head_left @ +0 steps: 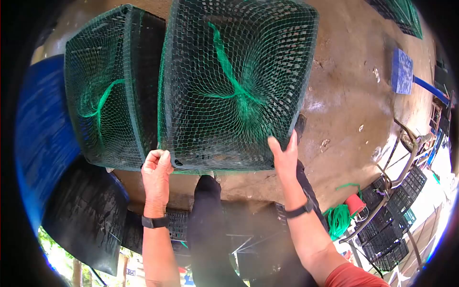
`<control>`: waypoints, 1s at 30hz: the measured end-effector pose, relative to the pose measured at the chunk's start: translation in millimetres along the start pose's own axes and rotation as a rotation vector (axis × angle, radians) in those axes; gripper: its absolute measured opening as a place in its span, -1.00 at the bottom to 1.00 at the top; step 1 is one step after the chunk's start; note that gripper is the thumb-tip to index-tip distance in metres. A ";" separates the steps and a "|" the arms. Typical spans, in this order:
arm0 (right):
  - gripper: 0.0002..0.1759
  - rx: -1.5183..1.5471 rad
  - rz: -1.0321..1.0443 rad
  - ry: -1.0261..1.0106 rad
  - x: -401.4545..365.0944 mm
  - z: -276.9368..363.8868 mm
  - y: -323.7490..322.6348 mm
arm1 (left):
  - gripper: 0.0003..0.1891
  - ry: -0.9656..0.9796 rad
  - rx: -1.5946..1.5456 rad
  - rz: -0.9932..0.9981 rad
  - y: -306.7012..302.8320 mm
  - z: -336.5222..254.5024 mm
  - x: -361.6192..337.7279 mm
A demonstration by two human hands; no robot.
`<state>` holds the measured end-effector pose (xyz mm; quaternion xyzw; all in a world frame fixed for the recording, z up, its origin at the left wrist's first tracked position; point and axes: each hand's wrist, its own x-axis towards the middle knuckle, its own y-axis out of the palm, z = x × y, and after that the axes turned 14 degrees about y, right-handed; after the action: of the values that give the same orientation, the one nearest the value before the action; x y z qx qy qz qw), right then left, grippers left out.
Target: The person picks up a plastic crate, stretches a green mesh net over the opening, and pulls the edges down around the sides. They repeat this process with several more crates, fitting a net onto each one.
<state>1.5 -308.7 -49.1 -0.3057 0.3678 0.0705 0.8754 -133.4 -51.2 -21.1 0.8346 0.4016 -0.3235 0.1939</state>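
Note:
A black crate (191, 95) covered with green netting fills the upper middle; the net is gathered and knotted with a green strip (227, 71) near its centre. My left hand (158, 162) is at the crate's near left corner, its fingers pinched together; what lies between them, if anything, is too small to make out. Over the near right corner, my right hand (285, 155) has thumb and forefinger spread apart, with the other fingers partly hidden. A second netted crate (103, 100) stands directly to the left, also tied with green.
A blue barrel (43, 129) and a black tub (86, 215) are at the left. On the wet brown floor (344, 110) lies a blue-headed tool (402, 71). Green twine (338, 221), a red container (354, 204), a metal frame and black crates (382, 239) are at right.

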 end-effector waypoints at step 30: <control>-0.60 -0.230 -0.160 0.073 28.0 -10.3 16.5 | -0.77 -0.118 -0.169 -0.444 -50.7 117.8 27.1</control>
<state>9.7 -304.4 -82.0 -0.4349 0.3633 0.0312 0.8234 -206.4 -74.6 -127.5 0.6864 0.5887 -0.3716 0.2102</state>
